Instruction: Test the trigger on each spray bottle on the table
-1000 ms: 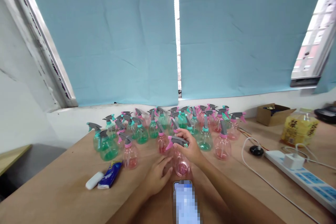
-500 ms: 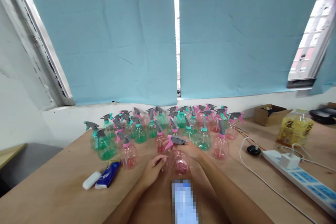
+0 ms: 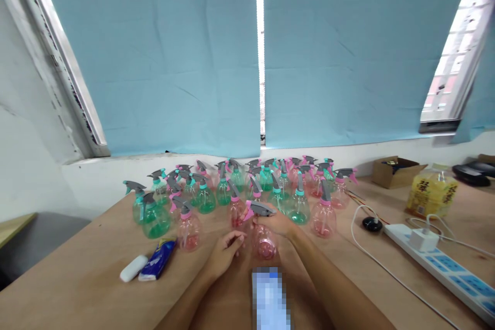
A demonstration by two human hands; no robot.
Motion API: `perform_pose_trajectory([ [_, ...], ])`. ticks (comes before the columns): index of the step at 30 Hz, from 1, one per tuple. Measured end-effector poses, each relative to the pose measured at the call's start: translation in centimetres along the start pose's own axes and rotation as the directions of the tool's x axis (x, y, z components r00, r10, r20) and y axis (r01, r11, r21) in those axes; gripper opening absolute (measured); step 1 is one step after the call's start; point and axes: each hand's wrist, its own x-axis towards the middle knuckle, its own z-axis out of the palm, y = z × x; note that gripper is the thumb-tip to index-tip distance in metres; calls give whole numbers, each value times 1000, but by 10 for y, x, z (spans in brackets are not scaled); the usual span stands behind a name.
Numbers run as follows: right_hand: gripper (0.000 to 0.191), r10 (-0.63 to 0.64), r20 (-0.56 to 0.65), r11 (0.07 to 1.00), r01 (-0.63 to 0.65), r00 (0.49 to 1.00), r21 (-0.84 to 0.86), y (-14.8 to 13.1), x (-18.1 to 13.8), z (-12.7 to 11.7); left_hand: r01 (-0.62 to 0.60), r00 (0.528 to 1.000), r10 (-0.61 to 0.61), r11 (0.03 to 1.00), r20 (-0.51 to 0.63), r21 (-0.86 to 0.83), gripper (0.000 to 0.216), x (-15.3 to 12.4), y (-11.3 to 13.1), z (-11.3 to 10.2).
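Note:
My right hand (image 3: 277, 220) is closed around the neck of a clear pink spray bottle (image 3: 265, 243). The bottle tilts so that its round base faces me, and its grey trigger head with pink trim points left. Left of it, my left hand (image 3: 224, 253) rests low over the table, fingers loosely curled and thumb apart, with nothing visible in it. Just behind the hands stand another pink spray bottle (image 3: 235, 211) and a green spray bottle (image 3: 299, 208). A phone (image 3: 270, 299) with a blurred screen lies in front of the held bottle.
Several pink and green spray bottles crowd the back of the wooden table (image 3: 88, 289). At left lie a blue tube (image 3: 158, 260) and a white case (image 3: 133, 268). On the right are a power strip (image 3: 444, 270), cables, a black disc (image 3: 372, 224), a yellow jug (image 3: 431, 193) and a cardboard box (image 3: 396, 174).
The view has shifted very slightly. Both hands and the held spray bottle stay in nearly the same place and pose.

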Motion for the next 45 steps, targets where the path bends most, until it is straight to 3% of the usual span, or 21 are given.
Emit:
perform_pose_trajectory([
  [6,24,-72,-80,997,70,994,-24,-4,0,6,-9,1000,9,1000,6,22,39,-1,1,1],
  [18,29,-21,-126,997,11,992,-76,-9,0,9,-30,999,29,999,27,42,39,-2,0,1],
  [26,13,-5,-182,1000,3,983,-9,-1,2,9,-29,999,27,999,29,38,39,-3,2,3],
  [34,28,-26,-157,999,31,987,26,-1,1,10,-42,999,41,997,26,62,39,-2,-3,2],
  [41,19,29,-180,999,-22,983,45,0,3,10,-37,999,35,997,34,61,39,-3,-1,3],
  [45,23,-1,-188,999,10,982,50,2,4,10,-21,1000,20,998,22,54,41,-2,-5,4],
])
